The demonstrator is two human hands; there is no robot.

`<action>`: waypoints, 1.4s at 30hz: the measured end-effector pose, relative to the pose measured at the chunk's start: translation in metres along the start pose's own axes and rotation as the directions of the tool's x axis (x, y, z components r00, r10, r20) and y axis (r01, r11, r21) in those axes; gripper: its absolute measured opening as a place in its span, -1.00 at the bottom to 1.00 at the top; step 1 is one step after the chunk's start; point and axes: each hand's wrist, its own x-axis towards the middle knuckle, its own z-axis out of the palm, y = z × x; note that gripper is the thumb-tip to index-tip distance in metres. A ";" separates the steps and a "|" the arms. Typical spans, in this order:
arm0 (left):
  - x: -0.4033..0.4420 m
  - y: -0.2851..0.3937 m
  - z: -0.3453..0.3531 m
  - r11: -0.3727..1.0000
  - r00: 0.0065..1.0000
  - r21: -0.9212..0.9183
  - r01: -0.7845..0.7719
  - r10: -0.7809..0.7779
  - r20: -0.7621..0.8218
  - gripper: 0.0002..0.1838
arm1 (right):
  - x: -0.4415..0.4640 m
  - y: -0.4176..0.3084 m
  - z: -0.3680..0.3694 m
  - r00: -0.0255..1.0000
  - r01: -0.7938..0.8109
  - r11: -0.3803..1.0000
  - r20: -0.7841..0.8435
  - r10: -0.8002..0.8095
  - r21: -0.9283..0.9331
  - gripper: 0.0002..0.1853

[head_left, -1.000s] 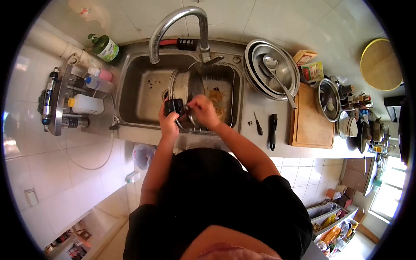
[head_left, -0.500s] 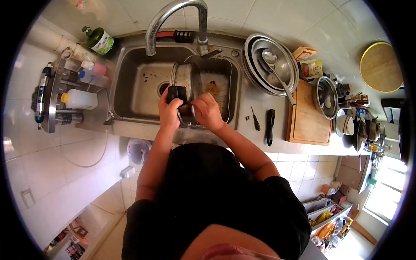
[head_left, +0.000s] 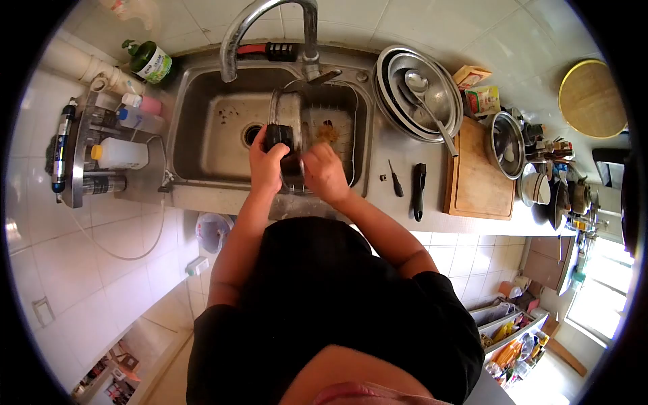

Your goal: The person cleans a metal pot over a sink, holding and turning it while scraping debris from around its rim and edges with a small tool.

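Observation:
A metal pot (head_left: pixel 288 108), tipped on its side, is held over the divider of the double sink (head_left: pixel 223 152). My left hand (head_left: pixel 266 162) grips the black fitting (head_left: pixel 279 138) on the pot's side, thumb on top. Close beside the pot's near rim is my right hand (head_left: pixel 325 174), its fingers pinched together; a thin, blurred metal edge shows at the fingertips, and I cannot make out what they hold. Brown residue (head_left: pixel 328 133) lies in the right basin, on or under a wire rack.
A faucet (head_left: pixel 309 40) arches over the sink. To the right are stacked steel bowls (head_left: pixel 439 81) with a ladle, a screwdriver (head_left: pixel 396 181), a black handle (head_left: pixel 419 192) and a cutting board (head_left: pixel 480 175). Bottles (head_left: pixel 125 154) stand on the left rack.
The view has shifted, so the sink and counter sit higher in the frame. Both hands stay at the pot, and my right hand has moved slightly along its rim.

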 end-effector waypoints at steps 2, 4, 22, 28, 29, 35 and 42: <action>0.000 0.004 -0.001 1.000 0.999 0.006 0.025 -0.025 0.032 -0.45 | 0.003 0.002 -0.002 1.000 0.010 1.000 0.017 -0.010 0.000 -0.79; -0.001 0.003 0.001 0.999 1.000 0.044 0.002 -0.003 0.024 -0.47 | 0.001 0.000 -0.003 0.999 0.006 1.000 0.049 -0.006 0.000 -0.80; -0.020 0.050 -0.017 0.992 0.997 -0.126 -0.009 -0.001 -0.076 -0.60 | 0.026 0.047 -0.032 0.918 -0.357 0.867 -0.042 0.394 0.347 -0.92; -0.033 0.103 -0.042 0.972 0.981 -0.203 -0.120 0.086 -0.171 -0.66 | 0.085 0.106 -0.023 0.975 -0.203 0.977 -0.079 0.208 0.065 -0.96; -0.032 0.111 -0.050 0.967 0.978 -0.218 -0.131 0.090 -0.190 -0.67 | 0.091 0.118 -0.015 0.983 -0.162 0.986 -0.078 0.165 0.038 -0.95; -0.022 0.138 -0.068 0.952 0.950 -0.177 -0.249 0.204 -0.237 -0.66 | 0.123 0.157 0.028 0.999 -0.019 0.987 -0.029 0.015 -0.156 -0.96; 0.013 0.132 -0.065 0.971 0.964 0.044 -0.235 0.238 -0.118 -0.48 | 0.112 0.178 0.044 0.951 -0.143 0.923 0.208 0.228 -0.356 -0.96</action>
